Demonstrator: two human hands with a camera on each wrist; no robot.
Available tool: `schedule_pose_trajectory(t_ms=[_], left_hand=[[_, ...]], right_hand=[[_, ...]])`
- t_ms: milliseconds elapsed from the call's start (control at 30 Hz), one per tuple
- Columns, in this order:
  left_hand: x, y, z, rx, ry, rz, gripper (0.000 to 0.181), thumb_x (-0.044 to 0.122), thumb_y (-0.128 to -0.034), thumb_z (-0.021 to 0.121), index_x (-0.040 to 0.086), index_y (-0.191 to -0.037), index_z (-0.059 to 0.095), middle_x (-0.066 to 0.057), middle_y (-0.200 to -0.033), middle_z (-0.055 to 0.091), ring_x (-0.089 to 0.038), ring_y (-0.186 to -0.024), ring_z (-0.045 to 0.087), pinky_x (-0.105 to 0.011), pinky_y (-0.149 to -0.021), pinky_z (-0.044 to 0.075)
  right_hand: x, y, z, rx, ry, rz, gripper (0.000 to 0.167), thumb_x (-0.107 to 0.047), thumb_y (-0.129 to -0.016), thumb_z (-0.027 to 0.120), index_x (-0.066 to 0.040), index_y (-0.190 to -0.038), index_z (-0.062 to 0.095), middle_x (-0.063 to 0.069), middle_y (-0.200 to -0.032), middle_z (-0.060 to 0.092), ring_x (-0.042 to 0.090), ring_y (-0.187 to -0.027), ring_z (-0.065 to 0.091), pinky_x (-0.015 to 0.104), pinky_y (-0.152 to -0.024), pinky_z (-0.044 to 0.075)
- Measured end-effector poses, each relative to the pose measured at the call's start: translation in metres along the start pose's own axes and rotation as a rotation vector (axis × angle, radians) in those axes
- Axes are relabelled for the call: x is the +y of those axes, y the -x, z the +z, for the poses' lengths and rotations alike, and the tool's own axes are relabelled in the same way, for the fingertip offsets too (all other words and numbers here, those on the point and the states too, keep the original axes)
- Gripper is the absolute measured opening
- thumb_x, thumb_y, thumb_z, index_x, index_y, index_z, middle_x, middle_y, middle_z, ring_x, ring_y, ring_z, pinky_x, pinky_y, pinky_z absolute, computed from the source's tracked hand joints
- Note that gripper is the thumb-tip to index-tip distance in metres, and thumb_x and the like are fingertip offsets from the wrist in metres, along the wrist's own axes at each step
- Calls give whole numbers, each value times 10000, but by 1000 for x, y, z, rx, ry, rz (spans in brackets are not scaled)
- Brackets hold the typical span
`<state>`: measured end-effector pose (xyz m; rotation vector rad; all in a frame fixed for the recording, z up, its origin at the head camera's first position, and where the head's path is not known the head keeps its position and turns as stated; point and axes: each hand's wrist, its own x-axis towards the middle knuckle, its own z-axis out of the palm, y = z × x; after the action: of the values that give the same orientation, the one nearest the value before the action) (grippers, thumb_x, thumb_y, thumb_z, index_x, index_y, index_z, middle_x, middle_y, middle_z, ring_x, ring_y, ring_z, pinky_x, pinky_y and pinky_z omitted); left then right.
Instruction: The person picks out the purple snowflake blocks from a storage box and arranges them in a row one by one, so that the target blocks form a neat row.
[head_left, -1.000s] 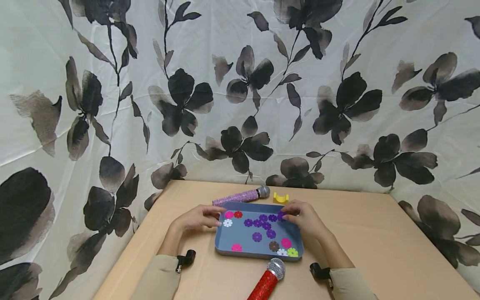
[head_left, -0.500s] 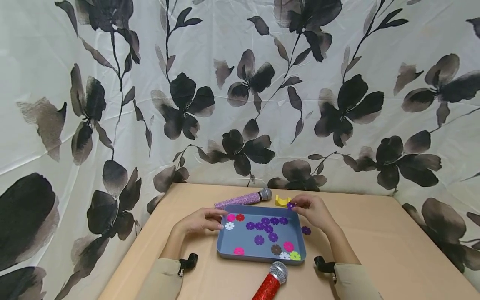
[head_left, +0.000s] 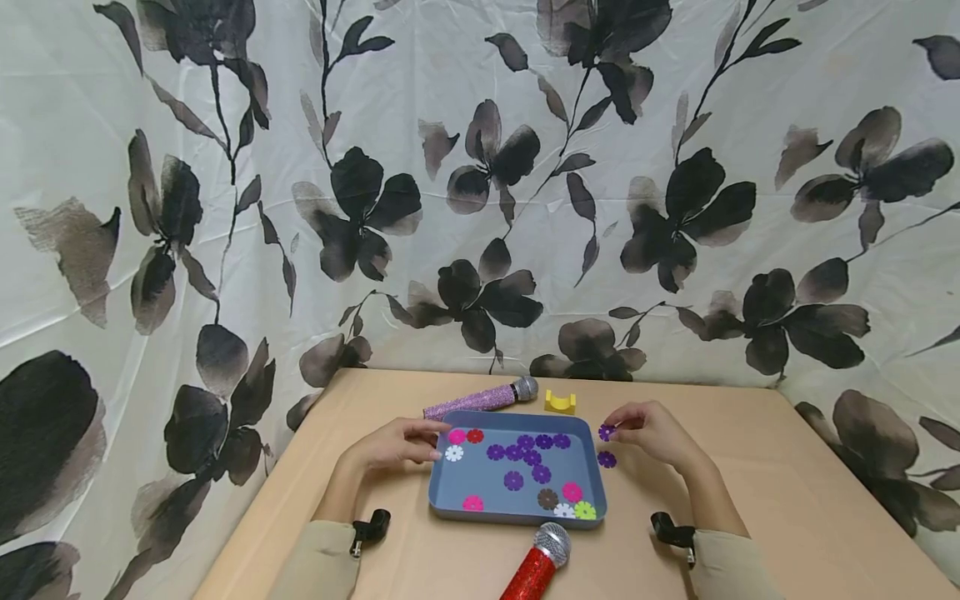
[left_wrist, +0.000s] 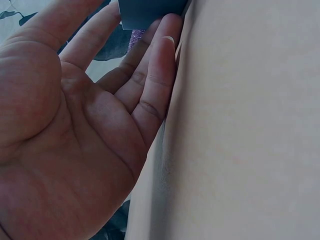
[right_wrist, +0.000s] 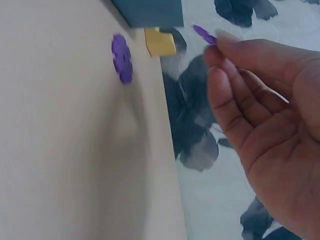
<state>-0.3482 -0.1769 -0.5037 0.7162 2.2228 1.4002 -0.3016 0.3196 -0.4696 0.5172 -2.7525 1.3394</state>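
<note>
In the head view, a blue-grey tray holds several flower-shaped discs, mostly purple ones, with pink, red, white, brown and green among them. My left hand lies at the tray's left rim, fingers loosely extended and touching it; the left wrist view shows the palm beside the tray's corner. Right of the tray, my right hand pinches a purple flower-shaped disc between thumb and finger, above the table. A second purple disc lies on the table beneath it, just outside the tray.
Behind the tray lie a purple glitter microphone and a small yellow cradle-shaped piece. A red glitter microphone lies in front of it. A floral cloth hangs behind the table.
My right hand has lifted purple discs out of the tray and moved right. One disc now lies on the table; another is in the fingers. My left hand has stayed at the rim.
</note>
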Motion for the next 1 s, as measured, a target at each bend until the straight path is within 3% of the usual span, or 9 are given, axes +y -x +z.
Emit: schedule_pose_trajectory(t_ms=[133, 400, 733, 867, 1000], left_hand=[[-2, 1, 0, 0, 1, -5, 588, 212, -935, 794, 62, -1465, 588, -187, -1253, 684, -186, -932, 633, -324, -836, 567], [-2, 1, 2, 0, 2, -6, 581, 209, -931, 798, 63, -1456, 597, -184, -1234, 693, -198, -951, 643, -334, -844, 571], [0, 0, 0, 5, -1, -15, 570, 203, -931, 799, 67, -1449, 605, -164, -1222, 703, -197, -955, 641, -328, -832, 565], [1, 0, 0, 13, 10, -9, 575, 207, -921, 810, 67, -1442, 612, -144, -1179, 705, -190, -932, 630, -324, -804, 558], [1, 0, 0, 11, 14, -7, 573, 202, -922, 808, 68, -1443, 612, -145, -1166, 703, -180, -917, 624, -311, -786, 557]], right_hand=[[7, 6, -4, -34, 30, 5, 185, 58, -875, 723, 30, -1051, 772, 154, -991, 775, 102, -824, 649, 225, -734, 539], [21, 17, -3, -86, 9, 94, 198, 90, -842, 711, 43, -1027, 763, 141, -954, 766, 203, -853, 664, 237, -731, 532], [27, 19, 0, -140, 60, 98, 196, -4, -830, 829, 10, -1008, 749, 114, -921, 729, 151, -785, 572, 235, -664, 482], [24, 18, 0, -109, 109, 123, 187, 11, -858, 788, -4, -1040, 750, 85, -923, 708, 182, -824, 575, 245, -701, 492], [14, 14, 1, 1, 166, 121, 190, -11, -911, 747, -31, -1100, 755, 96, -983, 715, 191, -863, 583, 252, -727, 503]])
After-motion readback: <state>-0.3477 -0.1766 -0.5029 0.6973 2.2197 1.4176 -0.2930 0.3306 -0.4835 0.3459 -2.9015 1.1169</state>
